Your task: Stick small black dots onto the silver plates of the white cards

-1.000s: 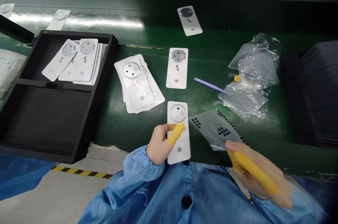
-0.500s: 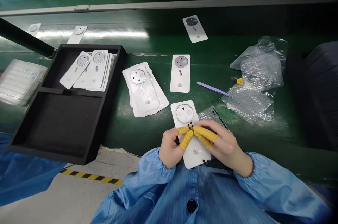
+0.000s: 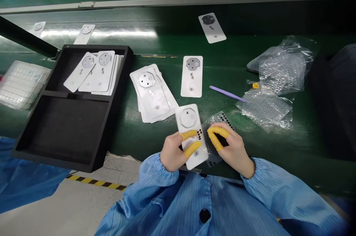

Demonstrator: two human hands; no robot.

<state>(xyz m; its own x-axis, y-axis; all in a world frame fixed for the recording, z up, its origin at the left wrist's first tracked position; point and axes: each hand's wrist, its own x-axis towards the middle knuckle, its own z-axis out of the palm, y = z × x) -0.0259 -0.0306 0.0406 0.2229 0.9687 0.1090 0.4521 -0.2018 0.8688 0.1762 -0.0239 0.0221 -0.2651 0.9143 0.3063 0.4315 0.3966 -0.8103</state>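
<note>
Here, a white card (image 3: 191,118) is touched by the left hand (image 3: 171,151), slightly spread.
The right hand (image 3: 235,149) is pinched narrow above a dotted sheet (image 3: 215,118) — anything held cannot be made out.

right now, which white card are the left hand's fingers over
The white card nearest the person's blue smock: the left hand lies over it and over no other card.

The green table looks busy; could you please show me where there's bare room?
Bare: green table between clear bags and right sleeve; near compartment of the black tray. Crowded: around left hand and right hand, with a white card and dotted sheet.
</note>
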